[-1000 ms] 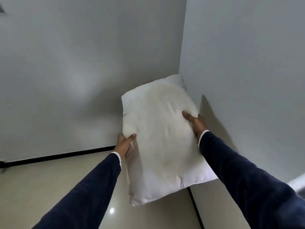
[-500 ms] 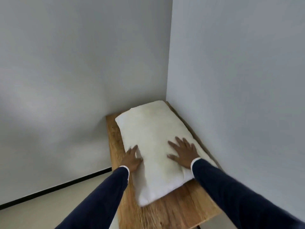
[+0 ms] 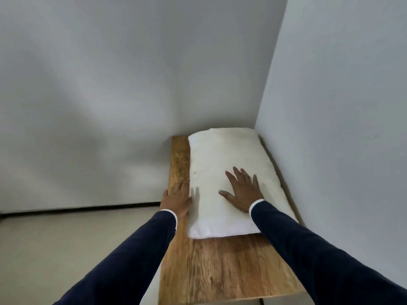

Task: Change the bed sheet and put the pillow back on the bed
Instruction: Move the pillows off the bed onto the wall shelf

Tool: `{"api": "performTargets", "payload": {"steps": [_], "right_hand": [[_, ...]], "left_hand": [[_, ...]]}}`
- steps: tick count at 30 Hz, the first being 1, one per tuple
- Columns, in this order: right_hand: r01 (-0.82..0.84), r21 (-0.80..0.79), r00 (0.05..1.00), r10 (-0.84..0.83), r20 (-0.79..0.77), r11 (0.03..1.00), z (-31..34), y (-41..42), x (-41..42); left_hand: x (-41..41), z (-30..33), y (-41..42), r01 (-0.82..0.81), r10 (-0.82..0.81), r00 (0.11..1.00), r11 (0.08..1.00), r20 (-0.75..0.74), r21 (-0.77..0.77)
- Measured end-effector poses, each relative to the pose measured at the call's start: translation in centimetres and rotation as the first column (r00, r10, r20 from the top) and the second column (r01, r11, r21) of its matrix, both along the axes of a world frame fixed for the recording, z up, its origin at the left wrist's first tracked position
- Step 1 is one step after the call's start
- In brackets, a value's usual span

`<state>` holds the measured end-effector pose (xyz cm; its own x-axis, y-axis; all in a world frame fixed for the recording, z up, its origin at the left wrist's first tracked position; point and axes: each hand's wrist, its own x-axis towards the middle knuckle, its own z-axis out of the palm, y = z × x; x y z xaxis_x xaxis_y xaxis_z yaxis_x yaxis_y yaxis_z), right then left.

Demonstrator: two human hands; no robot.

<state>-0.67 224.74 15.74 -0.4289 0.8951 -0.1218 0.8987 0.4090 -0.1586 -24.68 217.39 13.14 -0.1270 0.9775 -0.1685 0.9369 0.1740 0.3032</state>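
Observation:
A white pillow (image 3: 222,159) lies flat on a wooden table top (image 3: 220,265) set in the room's corner. My right hand (image 3: 241,189) rests palm down on the pillow's near half with its fingers spread. My left hand (image 3: 177,198) lies with straight fingers against the pillow's left edge, partly over the bare wood. Neither hand grips anything. No bed or sheet is in view.
Grey walls (image 3: 110,84) close the corner behind and to the right of the table. Pale floor (image 3: 66,249) with a dark skirting line spreads out to the left. Bare wood runs along the table's left strip and its near end.
The pillow went from being held up in both hands to lying on the wooden table. Both hands released it and now lie flat. My view has shifted left and closer.

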Motion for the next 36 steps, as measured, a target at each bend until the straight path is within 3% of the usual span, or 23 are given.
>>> {"api": "performTargets", "payload": {"steps": [3,9,13,18,23,28,36], "right_hand": [[-0.262,0.058,0.964,0.265,-0.038,0.963,1.2,-3.6,-3.9],[-0.640,0.114,0.765,0.644,-0.001,0.760,1.2,-15.8,-13.3],[-0.823,0.061,0.567,0.823,0.040,0.564,0.1,-27.8,-19.0],[-0.965,0.038,0.261,0.962,0.079,0.259,-0.4,-46.3,-24.6],[-0.996,0.000,-0.093,0.991,0.098,-0.093,-1.6,-67.9,-28.0],[-0.905,-0.015,-0.424,0.898,0.119,-0.425,-3.3,-91.9,-28.0],[-0.672,-0.053,-0.740,0.669,0.063,-0.738,-3.4,-123.4,-21.6]], "left_hand": [[-0.4,0.8,-7.5,-0.118,0.122,0.989,0.992,-0.088,0.052],[-2.4,-0.1,-27.6,-0.455,0.460,0.866,0.888,-0.196,0.073],[-3.4,-0.1,-43.0,-0.679,0.674,0.697,0.730,-0.245,0.073],[-1.8,-0.1,-63.4,-0.895,0.874,0.420,0.443,-0.246,0.047],[3.9,-1.3,-84.9,-0.994,0.975,0.106,0.103,-0.197,-0.029],[12.5,-0.8,-106.6,-0.971,0.959,-0.236,-0.238,-0.155,0.009],[26.4,1.1,-130.5,-0.777,0.749,-0.623,-0.627,-0.225,0.061]]}}
